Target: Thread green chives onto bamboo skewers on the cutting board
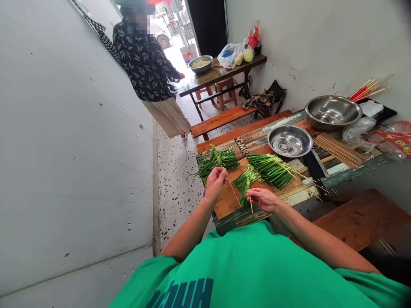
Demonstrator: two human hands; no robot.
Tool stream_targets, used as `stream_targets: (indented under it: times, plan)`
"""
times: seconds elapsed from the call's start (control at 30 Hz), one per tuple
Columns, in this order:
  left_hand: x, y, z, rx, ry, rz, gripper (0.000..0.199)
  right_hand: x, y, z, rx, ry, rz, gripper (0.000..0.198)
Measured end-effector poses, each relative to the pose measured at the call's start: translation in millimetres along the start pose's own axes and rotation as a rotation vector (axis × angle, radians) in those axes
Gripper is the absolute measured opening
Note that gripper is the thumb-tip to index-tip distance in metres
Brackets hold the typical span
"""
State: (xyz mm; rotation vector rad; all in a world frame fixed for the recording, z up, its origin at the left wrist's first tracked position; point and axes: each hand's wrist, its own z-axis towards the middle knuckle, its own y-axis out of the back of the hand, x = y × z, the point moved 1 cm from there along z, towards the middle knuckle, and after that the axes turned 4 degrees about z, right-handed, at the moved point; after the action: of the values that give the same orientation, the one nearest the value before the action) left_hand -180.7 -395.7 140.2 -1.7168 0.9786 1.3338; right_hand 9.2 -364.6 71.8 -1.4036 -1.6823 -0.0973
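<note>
My left hand (pixel 217 183) is closed, pinching a thin wooden skewer (pixel 235 193) that slants down to the right. With its fingertips, my right hand (pixel 262 199) pinches another thin stick (pixel 251 207), which looks like a skewer pointing down. Below both hands lies a wooden board (pixel 223 208). A small pile of cut green chives (pixel 241 183) sits on it between my hands. Further left is a bigger heap of chives (pixel 205 164). On the right, a row of chives (pixel 271 170) lies side by side, with skewers (pixel 305 177) through it and sticking out rightward.
A shallow steel bowl (pixel 290 141), a larger steel basin (pixel 334 112) and a bundle of skewers (pixel 338 149) occupy the table's right side, near plastic packaging (pixel 393 139). A person (pixel 144 64) stands by a farther table (pixel 218 77). Benches (pixel 221 120) flank the tables; a wall (pixel 96 149) rises at left.
</note>
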Motion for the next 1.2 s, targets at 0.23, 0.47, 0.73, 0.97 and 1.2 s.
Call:
stream_targets:
  times: [0.23, 0.47, 0.73, 0.97, 1.2]
  plan:
    - [14, -8, -24, 0.114, 0.061, 0.084, 0.024, 11, -34, -6, -0.094, 0.168, 0.045, 0.025]
    - [20, -16, -29, 0.162, 0.073, 0.072, 0.024, 18, -50, 1, -0.177, 0.345, -0.055, 0.029]
    - [17, -15, -31, 0.101, 0.087, 0.0, 0.03, 23, -56, -13, -0.169, 0.571, -0.391, 0.027]
    - [17, -20, -33, 0.056, 0.123, -0.122, 0.032, 30, -59, -37, -0.158, 0.829, -0.758, 0.027]
    - [22, -27, -37, 0.113, 0.288, -0.294, 0.043, 22, -46, -38, -0.113, 0.989, -0.926, 0.031]
